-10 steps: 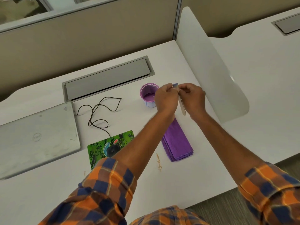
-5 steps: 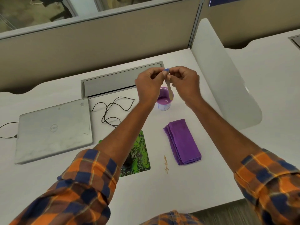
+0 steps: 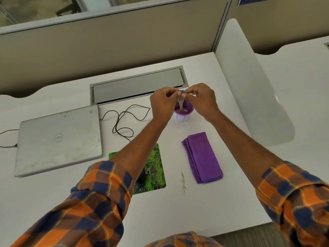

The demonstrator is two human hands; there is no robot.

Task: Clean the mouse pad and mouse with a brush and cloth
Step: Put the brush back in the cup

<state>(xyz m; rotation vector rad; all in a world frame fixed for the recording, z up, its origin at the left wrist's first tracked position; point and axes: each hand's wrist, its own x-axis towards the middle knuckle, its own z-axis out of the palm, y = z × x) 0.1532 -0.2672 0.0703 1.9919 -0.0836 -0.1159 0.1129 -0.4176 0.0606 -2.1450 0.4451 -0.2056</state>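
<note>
My left hand (image 3: pixel 164 102) and right hand (image 3: pixel 201 98) meet above the small cup (image 3: pixel 181 118), both pinching the top of the brush (image 3: pixel 181 105), whose pale handle hangs over the purple liquid, while the folded cloth (image 3: pixel 203 157) lies right of the green mouse pad (image 3: pixel 157 157), itself partly under my left forearm.

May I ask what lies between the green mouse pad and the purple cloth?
Head view: a thin streak of tan crumbs on the white desk, between the mouse pad and the cloth.
</note>
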